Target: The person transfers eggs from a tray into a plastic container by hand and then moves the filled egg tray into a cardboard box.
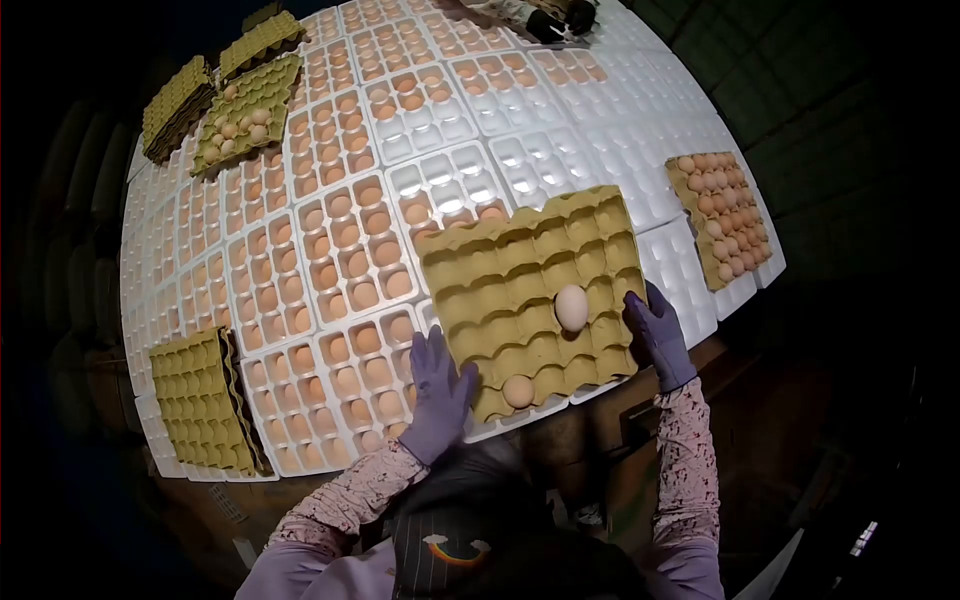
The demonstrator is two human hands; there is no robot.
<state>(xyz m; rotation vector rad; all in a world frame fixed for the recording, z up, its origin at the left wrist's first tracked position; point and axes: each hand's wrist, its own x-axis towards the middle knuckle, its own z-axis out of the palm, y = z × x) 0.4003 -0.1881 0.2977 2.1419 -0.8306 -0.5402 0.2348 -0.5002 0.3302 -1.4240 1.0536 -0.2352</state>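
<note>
A yellow-green pulp egg tray [505,300] lies over the white foam trays at the front, in front of my body. Two eggs are in it: a pale egg [572,308] right of its middle and a browner egg [518,391] near its front edge. My left hand [437,392], in a purple glove, rests at the tray's left front edge with fingers apart. At the right edge my gloved right hand [657,330] grips the tray, thumb at the rim.
White foam trays [345,245] hold brown eggs across the table's left and middle. Stacked pulp trays stand at the front left [203,400] and back left [178,108]. A full egg tray [722,215] lies right. Another person's dark-gloved hand [548,25] is at the back.
</note>
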